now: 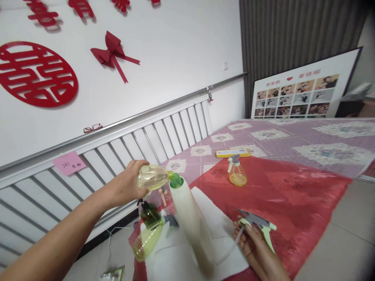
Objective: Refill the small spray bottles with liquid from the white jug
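Observation:
My left hand (126, 186) is wrapped round a small clear bottle (152, 176) of pale yellow liquid, tipped on its side. Its mouth meets a green funnel (175, 180) set in the top of a tall white bottle (191, 224) standing on a white cloth (218, 222). My right hand (258, 251), lower right, grips a grey and pale green spray trigger head (259, 225) with a thin tube (231, 249) hanging from it. A small spray bottle (236, 173) with orange liquid stands farther back on the red cloth (293, 199).
A dark green pump bottle (149, 212) and a yellow-green spray bottle (148, 240) lying down sit left of the white bottle. A yellow flat box (233, 153) lies on the patterned purple cover (307, 136). A white radiator (102, 160) lines the wall; a photo board (301, 93) leans behind.

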`<state>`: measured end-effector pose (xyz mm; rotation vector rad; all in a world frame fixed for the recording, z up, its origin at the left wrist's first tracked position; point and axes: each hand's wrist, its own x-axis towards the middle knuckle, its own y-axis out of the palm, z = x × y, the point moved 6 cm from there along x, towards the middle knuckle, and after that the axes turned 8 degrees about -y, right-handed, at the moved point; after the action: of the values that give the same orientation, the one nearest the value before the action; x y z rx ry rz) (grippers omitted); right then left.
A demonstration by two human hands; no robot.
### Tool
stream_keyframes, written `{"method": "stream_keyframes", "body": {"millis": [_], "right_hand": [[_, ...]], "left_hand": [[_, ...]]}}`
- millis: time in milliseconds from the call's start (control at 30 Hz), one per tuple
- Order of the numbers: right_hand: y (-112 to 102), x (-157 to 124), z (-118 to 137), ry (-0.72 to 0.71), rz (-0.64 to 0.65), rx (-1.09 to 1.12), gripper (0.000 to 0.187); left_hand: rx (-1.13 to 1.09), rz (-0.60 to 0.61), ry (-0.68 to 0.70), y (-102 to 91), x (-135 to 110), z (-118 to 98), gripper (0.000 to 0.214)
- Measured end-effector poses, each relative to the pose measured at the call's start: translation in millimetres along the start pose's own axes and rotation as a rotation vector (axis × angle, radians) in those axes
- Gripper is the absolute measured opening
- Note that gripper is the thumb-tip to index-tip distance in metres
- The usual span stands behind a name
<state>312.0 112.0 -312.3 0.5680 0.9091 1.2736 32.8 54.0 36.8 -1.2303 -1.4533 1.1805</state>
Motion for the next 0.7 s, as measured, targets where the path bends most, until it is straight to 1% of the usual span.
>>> {"method": "stream_keyframes", "body": {"millis": [133, 567, 700], "right_hand": [[-1.7, 1.0, -0.1, -0.004, 0.01, -0.004, 0.039], [-3.8, 0.3, 0.5, -0.013, 0.018, -0.019, 0.037], [-3.7, 1.3, -0.1, -0.019, 0.035, -0.034, 0.037]], "left_hand": [[0.005, 0.016, -0.012, 1.0, 0.0, 1.0, 0.065], [-0.016, -0.007, 0.019, 0.2, 2.8, 4.2, 0.07], [-0.013, 0.011, -0.006, -1.1, 1.9, 1.9, 0.069]]}}
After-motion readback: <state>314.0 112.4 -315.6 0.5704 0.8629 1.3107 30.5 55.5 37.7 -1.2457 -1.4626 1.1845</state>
